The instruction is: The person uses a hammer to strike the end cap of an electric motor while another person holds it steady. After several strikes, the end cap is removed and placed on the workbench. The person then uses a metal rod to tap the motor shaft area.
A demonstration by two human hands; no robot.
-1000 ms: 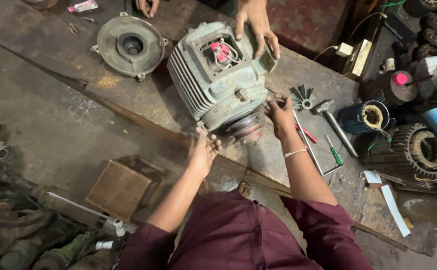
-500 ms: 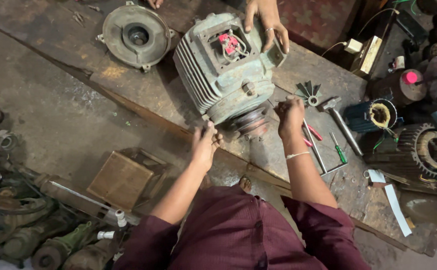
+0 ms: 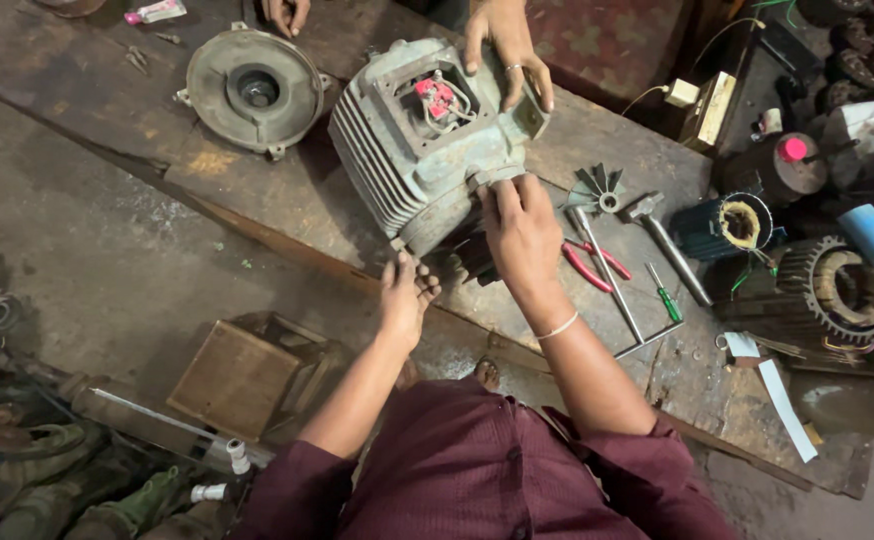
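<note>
The pale green electric motor (image 3: 427, 140) lies on its side on the worn wooden bench (image 3: 257, 180), its finned body just above both sets of fingers; the left hand (image 3: 405, 295) cups the lower end rim from beneath, fingers curled up against the metal; the right hand (image 3: 522, 228) lies flat on the end face, fingers spread and pressing, gripping nothing; another person's hand (image 3: 507, 45) rests on the far top edge. Right of the right fingers lie red-handled pliers (image 3: 587, 265), a small fan (image 3: 599, 190), a hammer (image 3: 669, 245) and a green screwdriver (image 3: 665, 292); a round end cover (image 3: 252, 90) sits beyond the left fingers.
</note>
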